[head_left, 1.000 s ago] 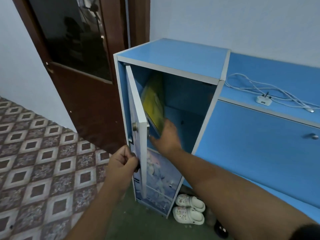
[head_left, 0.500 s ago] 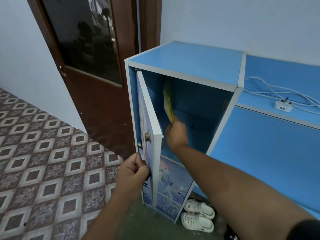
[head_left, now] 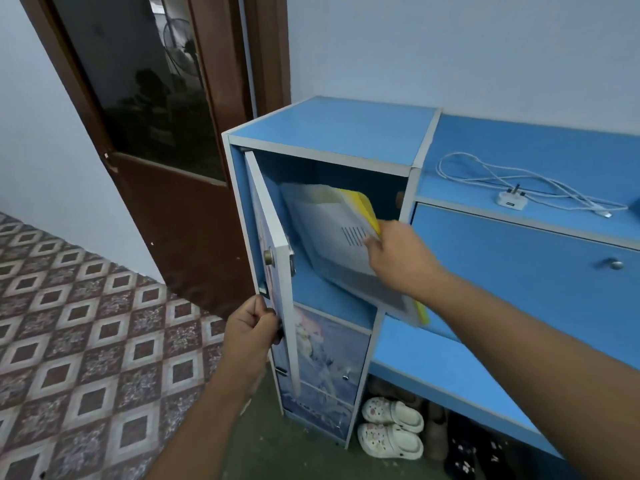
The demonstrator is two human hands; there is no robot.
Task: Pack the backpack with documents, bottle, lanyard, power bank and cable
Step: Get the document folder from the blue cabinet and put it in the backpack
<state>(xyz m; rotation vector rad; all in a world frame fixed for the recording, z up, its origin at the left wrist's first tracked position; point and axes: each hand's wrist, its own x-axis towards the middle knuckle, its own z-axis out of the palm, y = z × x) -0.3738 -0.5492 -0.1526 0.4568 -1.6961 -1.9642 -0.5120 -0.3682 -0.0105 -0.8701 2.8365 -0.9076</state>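
- Head view, looking down into an open blue cabinet [head_left: 329, 126]; shows the documents [head_left: 329, 244], a white-and-yellow sheaf, tilted and partly out of the upper compartment, lower corner already past the front edge.
- Shows the right grip [head_left: 401, 258] pinching the sheaf at its near edge, one digit tip pressed on the top sheet, the remaining fingers hidden beneath. Holds at one edge only, so risks sagging and fanning of any loose sheets, with a spill onto the floor [head_left: 86, 341] near the white slippers [head_left: 391, 427].
- Shows the left grip [head_left: 251, 329] curled round the lower edge of the cabinet door [head_left: 277, 271], holding it swung out. If released early, may let the door swing back against the sheaf, creasing it or knocking it from the pinch.
- Leaves limited room between the door and the compartment's right wall; may catch the far corner of the sheaf on the frame if drawn out at this tilt, bending the pages.
- Places the white cable [head_left: 519, 174] and its charger plug [head_left: 512, 201] on the table [head_left: 571, 140] to the right, well apart from both grips. Could snag the loose loops and drag the plug over the edge if the sheaf is swept across that surface.
- Shows no backpack anywhere; suggests an early stage, with the documents not yet packed and the cable untouched.
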